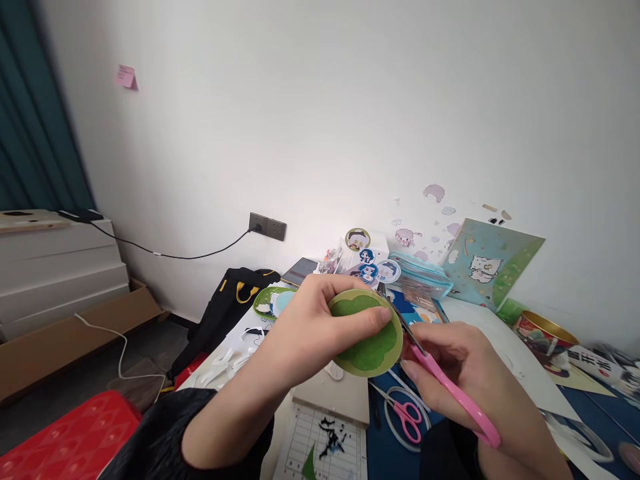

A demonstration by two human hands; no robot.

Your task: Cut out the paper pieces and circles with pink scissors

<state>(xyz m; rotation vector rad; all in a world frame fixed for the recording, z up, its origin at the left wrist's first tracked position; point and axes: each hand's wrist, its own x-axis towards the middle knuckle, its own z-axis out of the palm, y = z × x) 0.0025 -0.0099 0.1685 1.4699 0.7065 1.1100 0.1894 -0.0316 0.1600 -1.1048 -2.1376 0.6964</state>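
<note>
A round green paper piece [361,353] with a lighter green rim is pinched in my left hand [325,327], thumb on its face. My right hand [455,367] grips pink-handled scissors [445,383], whose blades touch the disc's upper right edge. Below the hands, a second pair of pink scissors [407,421] lies on the blue mat [387,467]. Black scraps [333,440] and a green scrap [309,465] rest on a white gridded sheet [295,437].
Behind the hands stand round character stickers [357,239], a teal pouch [425,273] and a patterned folder [490,260]. A round tin [545,330] sits at right. White paper strips [225,367], a black bag [225,310] and a red stool [70,440] are at left.
</note>
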